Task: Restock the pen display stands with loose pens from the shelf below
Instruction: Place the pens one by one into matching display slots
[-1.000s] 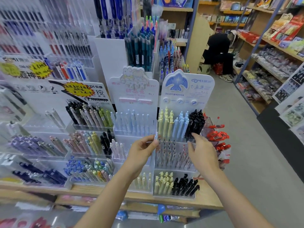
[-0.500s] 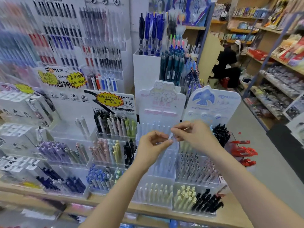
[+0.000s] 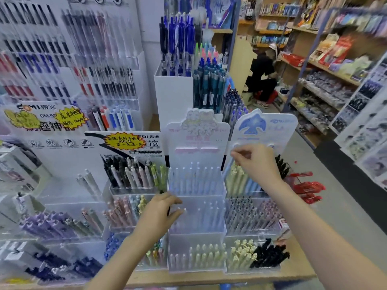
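Observation:
Two tiered clear pen stands sit side by side on the wooden shelf: a pink-headed stand [image 3: 196, 141] and a blue-bird stand [image 3: 263, 126]. My right hand [image 3: 256, 164] is raised in front of the blue-bird stand's top tier and pinches a thin pale pen [image 3: 227, 169] that hangs down-left from its fingertips. Lower down, my left hand [image 3: 159, 213] hovers with loosely curled fingers at the left edge of the pink stand's middle tier, close to the white pen tops [image 3: 201, 212]. I see nothing held in it.
More stands of pastel and black pens [image 3: 129, 174] crowd the left. A white box of tall blue pens [image 3: 178, 51] rises behind. Red items [image 3: 307, 189] hang at the right end. A person in black [image 3: 261, 80] crouches down the aisle between shelves.
Both hands were together on the pale pen. Now my right hand has carried it up and right, and my left hand has dropped to the pink stand's middle tier.

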### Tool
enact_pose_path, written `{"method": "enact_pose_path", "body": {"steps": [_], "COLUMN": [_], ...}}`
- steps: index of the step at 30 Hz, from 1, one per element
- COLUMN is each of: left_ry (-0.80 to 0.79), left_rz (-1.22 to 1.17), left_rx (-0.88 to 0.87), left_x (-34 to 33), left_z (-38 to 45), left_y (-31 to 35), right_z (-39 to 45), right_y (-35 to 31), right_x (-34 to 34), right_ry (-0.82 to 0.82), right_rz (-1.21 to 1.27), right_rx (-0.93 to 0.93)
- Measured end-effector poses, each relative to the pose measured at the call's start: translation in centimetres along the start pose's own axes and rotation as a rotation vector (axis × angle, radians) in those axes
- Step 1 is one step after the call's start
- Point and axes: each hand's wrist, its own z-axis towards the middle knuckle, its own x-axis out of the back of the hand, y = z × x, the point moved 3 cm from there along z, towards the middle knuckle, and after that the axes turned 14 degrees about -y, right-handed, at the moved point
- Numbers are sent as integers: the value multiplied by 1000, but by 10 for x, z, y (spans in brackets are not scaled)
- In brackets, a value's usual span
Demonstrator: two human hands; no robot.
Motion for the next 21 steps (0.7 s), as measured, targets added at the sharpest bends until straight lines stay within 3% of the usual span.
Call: {"method": "enact_pose_path", "body": {"steps": [16, 21], "left_ry": [65, 97], "left_rz": [-56, -96], "left_rx": [185, 225], "left_x": [-12, -12], "left_z": [3, 1], "left_y": [8, 11], "right_z": [10, 11], "right_y": [18, 20], "right_x": [-31, -40], "right_ry": [-172, -227], "right_rz": [-49, -222], "right_rx": [55, 41]}}
